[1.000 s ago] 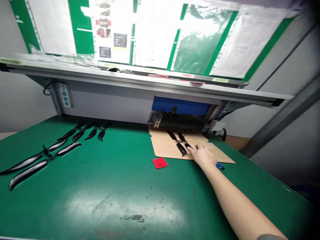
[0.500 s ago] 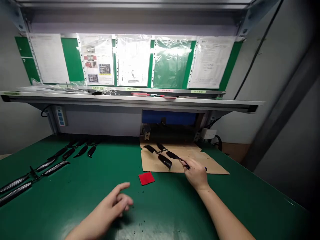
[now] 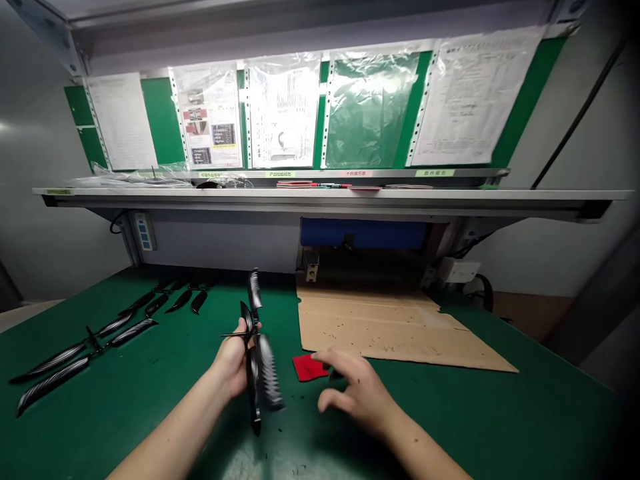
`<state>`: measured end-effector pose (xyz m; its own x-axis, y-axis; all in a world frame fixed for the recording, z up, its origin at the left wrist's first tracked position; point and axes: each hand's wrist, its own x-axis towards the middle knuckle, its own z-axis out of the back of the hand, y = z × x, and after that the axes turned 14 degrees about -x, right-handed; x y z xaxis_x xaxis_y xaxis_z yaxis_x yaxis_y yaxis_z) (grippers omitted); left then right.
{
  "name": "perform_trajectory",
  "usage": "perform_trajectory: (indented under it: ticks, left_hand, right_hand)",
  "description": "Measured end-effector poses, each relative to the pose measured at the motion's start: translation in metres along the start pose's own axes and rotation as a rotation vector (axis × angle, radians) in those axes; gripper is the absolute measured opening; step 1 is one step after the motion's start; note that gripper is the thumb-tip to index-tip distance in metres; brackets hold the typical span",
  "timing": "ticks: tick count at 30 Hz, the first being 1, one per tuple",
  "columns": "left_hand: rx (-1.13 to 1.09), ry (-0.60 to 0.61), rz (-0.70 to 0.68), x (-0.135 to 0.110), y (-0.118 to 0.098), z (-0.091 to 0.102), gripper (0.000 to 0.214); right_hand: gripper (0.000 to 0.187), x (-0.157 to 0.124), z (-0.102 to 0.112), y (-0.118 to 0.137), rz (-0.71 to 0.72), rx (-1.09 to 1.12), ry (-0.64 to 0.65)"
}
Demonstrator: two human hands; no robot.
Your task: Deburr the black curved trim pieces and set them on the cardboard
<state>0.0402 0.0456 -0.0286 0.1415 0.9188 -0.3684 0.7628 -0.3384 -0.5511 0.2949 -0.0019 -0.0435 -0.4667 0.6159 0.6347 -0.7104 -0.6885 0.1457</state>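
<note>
My left hand point(image 3: 235, 367) is closed around the hub of a black folding propeller point(image 3: 254, 390), held upright over the table. Its striped blades point up and down, and the blade on the right is smeared by motion. To the right, my right hand point(image 3: 357, 390) hovers with thumb and forefinger apart, its fingertips over the edge of a red square pad point(image 3: 307, 367). Something small and dark shows beneath those fingers, too unclear to name.
More black propellers point(image 3: 95, 343) lie on the green table point(image 3: 165, 407) at left, several of them further back. A cardboard sheet point(image 3: 370, 327) with dark crumbs lies at right. Above runs a shelf point(image 3: 280, 195) with papers behind it. A power strip point(image 3: 145, 231) hangs at back left.
The propeller has left the cardboard and passed from my right hand to my left, now upright. My right hand has moved left and towards me, to the red pad. The view has shifted.
</note>
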Motion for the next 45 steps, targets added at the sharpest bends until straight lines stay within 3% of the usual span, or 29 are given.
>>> perform_trajectory:
  ticks: [3, 6, 9, 12, 14, 18, 21, 24, 30, 34, 38, 42, 45]
  left_hand:
    - [0.040, 0.121, 0.130, 0.004, -0.015, 0.009, 0.034]
    - [0.080, 0.205, 0.246, 0.007, -0.021, 0.022, 0.033]
    - [0.084, 0.249, 0.311, 0.011, -0.015, 0.035, 0.035]
    - [0.067, 0.269, 0.365, 0.011, -0.004, 0.043, 0.036]
    - [0.046, 0.288, 0.401, 0.009, 0.001, 0.046, 0.037]
    - [-0.018, 0.299, 0.447, -0.001, 0.006, 0.045, 0.038]
    - [-0.058, 0.285, 0.487, -0.007, 0.008, 0.042, 0.034]
    - [-0.083, 0.257, 0.564, -0.008, 0.012, 0.041, 0.029]
    - [-0.069, 0.131, 0.636, -0.001, 0.021, 0.042, 0.043]
    - [0.007, 0.060, 0.629, 0.000, 0.021, 0.040, 0.042]
    - [0.050, 0.044, 0.568, -0.002, 0.023, 0.039, 0.036]
    - [0.086, 0.026, 0.523, -0.004, 0.025, 0.040, 0.035]
    - [0.098, 0.021, 0.524, -0.005, 0.024, 0.039, 0.035]
  right_hand:
    - [0.034, -0.009, 0.005, -0.037, -0.243, -0.016, 0.273]
    - [0.026, -0.012, 0.004, -0.052, -0.283, -0.037, 0.291]
    - [0.029, -0.001, -0.003, -0.043, -0.269, -0.078, 0.273]
    - [0.042, 0.014, -0.014, -0.026, -0.148, -0.137, 0.342]
    - [0.041, 0.022, -0.021, -0.019, -0.085, -0.148, 0.373]
    - [0.022, 0.032, -0.028, -0.008, -0.141, -0.126, 0.282]
    - [0.023, 0.039, -0.028, 0.009, -0.259, -0.068, 0.103]
    - [0.025, 0.043, -0.030, 0.029, -0.212, 0.043, 0.001]
    - [0.037, 0.028, -0.043, 0.048, -0.006, -0.079, 0.120]
    - [0.035, 0.026, -0.047, 0.051, 0.140, -0.085, 0.160]
    - [0.032, 0.030, -0.049, 0.048, 0.002, -0.073, 0.089]
    - [0.031, 0.029, -0.050, 0.049, 0.044, -0.030, 0.127]
    - [0.030, 0.028, -0.050, 0.051, -0.021, -0.041, 0.094]
